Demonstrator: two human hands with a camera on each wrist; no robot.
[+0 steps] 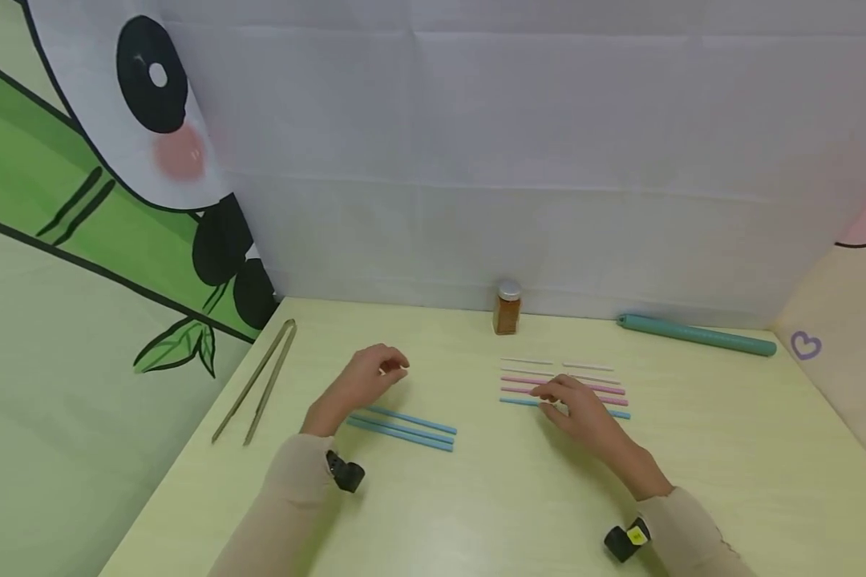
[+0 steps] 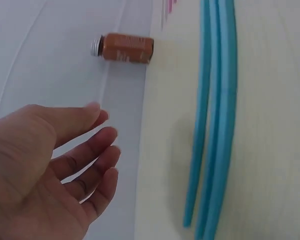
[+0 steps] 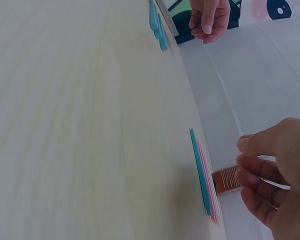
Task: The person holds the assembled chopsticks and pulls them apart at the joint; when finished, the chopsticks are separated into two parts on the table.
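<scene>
Pale yellow table point(image 1: 476, 521) fills the low part of the head view, with a white wall point(image 1: 476, 120) behind it. Three blue sticks point(image 1: 404, 429) lie side by side, low and a bit left of the middle. Right of the middle, one more blue stick point(image 1: 518, 401) lies in front of some pink sticks point(image 1: 599, 389) and thin pale sticks point(image 1: 588, 367).

The left hand point(image 1: 364, 377) hangs near the left ends of the three. Its fingers bend a little and it has hold of nothing. The right hand point(image 1: 573, 409) is over the right bunch and hides part of it. Its thumb and fingers are a little way apart, and nothing is in them.

To pick up one stick well, I think finger and thumb should come down on its two long sides, near its middle, and pinch softly. Going slow would help, since a bump could push the next stick crooked.

All the sticks lie long ways from left to right. The three blue ones slant more, from upper left to lower right. The right bunch is almost level, with right ends just a bit lower.
</scene>
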